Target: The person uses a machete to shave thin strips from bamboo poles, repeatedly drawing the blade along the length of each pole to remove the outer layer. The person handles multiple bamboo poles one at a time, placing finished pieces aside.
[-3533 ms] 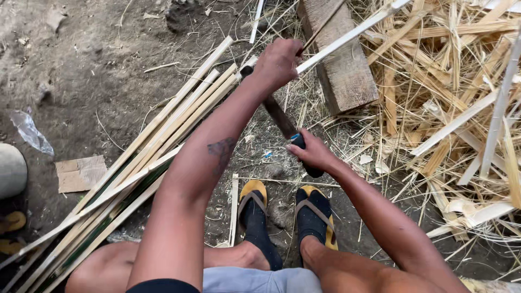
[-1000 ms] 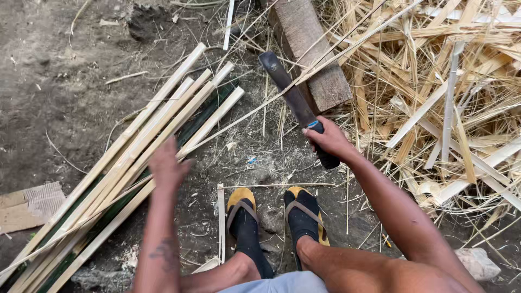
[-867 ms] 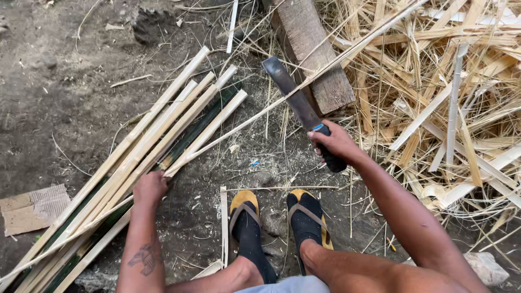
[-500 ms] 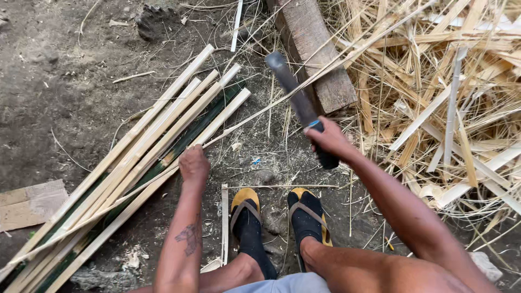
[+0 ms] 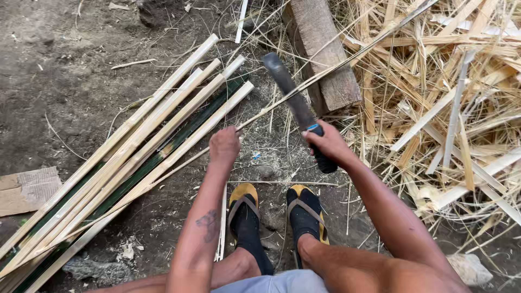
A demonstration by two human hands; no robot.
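My right hand [image 5: 325, 143] grips the black handle of a long dark machete [image 5: 290, 95], blade pointing up and away over the dirt. My left hand [image 5: 224, 146] pinches a long thin bamboo sliver [image 5: 347, 61] that runs diagonally from the lower left up to the top right, passing by the blade. Just left of that hand lies a bundle of split bamboo strips [image 5: 135, 146], pale with some green skin, laid diagonally on the ground.
A wooden block [image 5: 324, 54] lies beyond the machete. A heap of bamboo shavings and offcuts [image 5: 461, 97] fills the right side. My feet in yellow sandals [image 5: 274, 214] rest below the hands. A cardboard scrap [image 5: 24, 190] lies at the left edge.
My left hand has moved from the strip bundle at the lower left up and right, and now holds the thin sliver. The right hand with the machete has stayed almost still.
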